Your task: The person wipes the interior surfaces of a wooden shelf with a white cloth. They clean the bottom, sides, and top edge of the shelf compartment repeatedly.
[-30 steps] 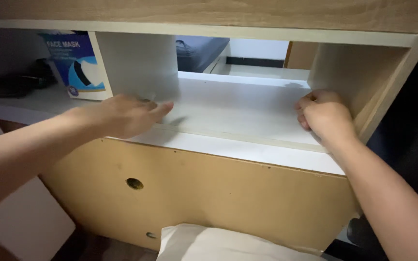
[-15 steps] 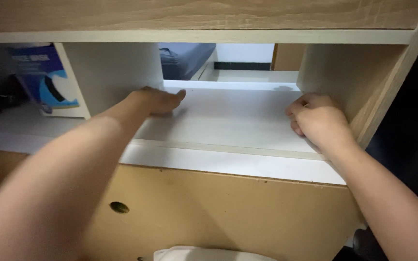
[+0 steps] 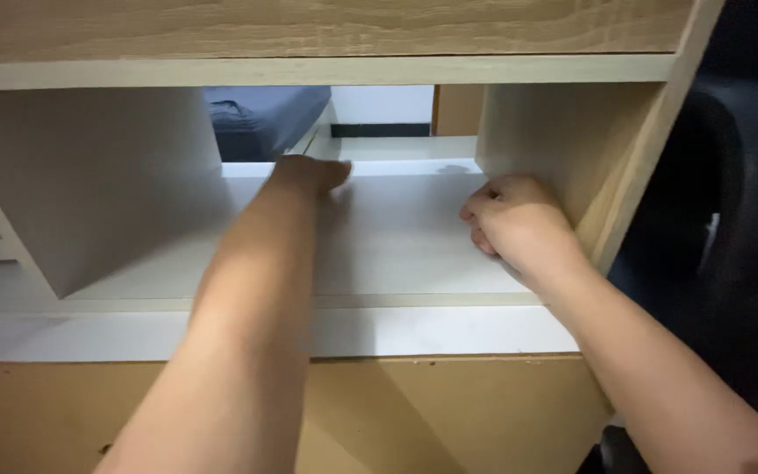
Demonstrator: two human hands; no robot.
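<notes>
My left hand (image 3: 311, 174) reaches deep into an open shelf compartment and lies on the white shelf board (image 3: 396, 246) at its back edge. Its fingers point away from me and are mostly hidden behind the wrist, so whether anything is under them is unclear. My right hand (image 3: 515, 224) is curled into a fist. It rests on the same board, close to the compartment's right side wall (image 3: 537, 132), with nothing visible in it.
A pale divider panel (image 3: 107, 175) closes the compartment on the left, and a wood-grain board (image 3: 309, 26) runs above. Behind the open back lies grey-blue fabric (image 3: 261, 118). A brown front panel (image 3: 449, 412) sits below. A dark rounded object (image 3: 730, 219) stands at the right.
The view has shifted right, taking the blue box almost out of sight. My left hand slid farther back along the shelf to its rear edge. My right fist stayed by the right wall.
</notes>
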